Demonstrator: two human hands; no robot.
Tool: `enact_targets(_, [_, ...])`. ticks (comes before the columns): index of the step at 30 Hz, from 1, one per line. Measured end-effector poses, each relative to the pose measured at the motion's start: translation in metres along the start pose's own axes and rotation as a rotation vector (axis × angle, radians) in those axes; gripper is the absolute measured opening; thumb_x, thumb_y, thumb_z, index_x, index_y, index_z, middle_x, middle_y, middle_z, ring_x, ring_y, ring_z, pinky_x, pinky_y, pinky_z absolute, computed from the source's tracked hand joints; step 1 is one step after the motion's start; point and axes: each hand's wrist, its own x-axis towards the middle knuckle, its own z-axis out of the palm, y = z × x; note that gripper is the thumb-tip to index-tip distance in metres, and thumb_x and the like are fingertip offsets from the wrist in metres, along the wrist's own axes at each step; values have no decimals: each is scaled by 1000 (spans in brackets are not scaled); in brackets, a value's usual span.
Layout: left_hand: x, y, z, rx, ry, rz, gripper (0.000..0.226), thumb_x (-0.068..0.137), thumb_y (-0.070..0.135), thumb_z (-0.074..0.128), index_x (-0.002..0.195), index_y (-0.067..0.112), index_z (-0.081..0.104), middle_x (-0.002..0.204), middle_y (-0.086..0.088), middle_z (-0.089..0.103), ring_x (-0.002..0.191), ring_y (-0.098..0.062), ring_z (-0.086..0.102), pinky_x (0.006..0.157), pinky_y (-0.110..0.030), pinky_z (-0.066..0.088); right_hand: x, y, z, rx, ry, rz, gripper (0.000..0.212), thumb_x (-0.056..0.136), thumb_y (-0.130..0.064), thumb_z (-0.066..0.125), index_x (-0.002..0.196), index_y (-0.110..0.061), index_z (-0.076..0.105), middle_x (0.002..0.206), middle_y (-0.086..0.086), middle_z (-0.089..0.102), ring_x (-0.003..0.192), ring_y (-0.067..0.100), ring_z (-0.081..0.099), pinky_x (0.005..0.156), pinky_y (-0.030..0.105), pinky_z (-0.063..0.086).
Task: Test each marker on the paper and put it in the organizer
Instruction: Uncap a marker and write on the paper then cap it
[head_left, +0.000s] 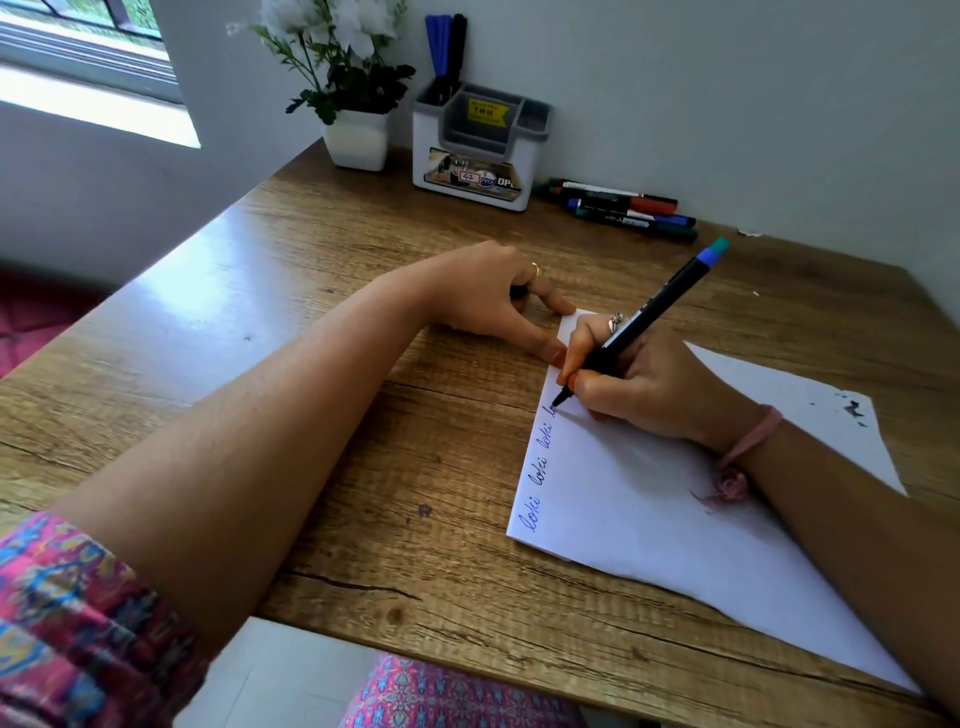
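A wooden desk with a grained brown top is standing pushed into the corner of pale grey walls. A window is sitting to the left of the desk, beyond its far left corner, and daylight is pouring through it, glaring on the sill and shining off the desk's left side. A white pot of white flowers is resting at the desk's far edge against the wall.
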Motion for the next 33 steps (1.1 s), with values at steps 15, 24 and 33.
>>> enact_targets(15, [-3,3,-1,-26,10,-32,53,67,62,67,116,42,59,60,8,41,56,-8,40,55,-29,29,1,-3,3,40,49,15,5,69,-2,54,71,-7,55,50,-16,59,42,1,52,46,11,39])
enact_targets(24, [-3,6,-2,-24,5,-41,54,68,61,67,118,42,58,64,8,42,60,-8,41,57,-28,30,2,-3,2,-5,65,9,6,69,-4,55,69,-10,56,52,-18,59,46,1,53,48,12,41])
enact_targets(33, [-4,6,-2,-18,-4,-41,52,69,61,67,117,43,57,65,9,41,60,-8,40,55,-28,29,2,-1,2,5,84,10,7,69,-5,56,69,-12,57,51,-15,59,44,1,52,48,12,41])
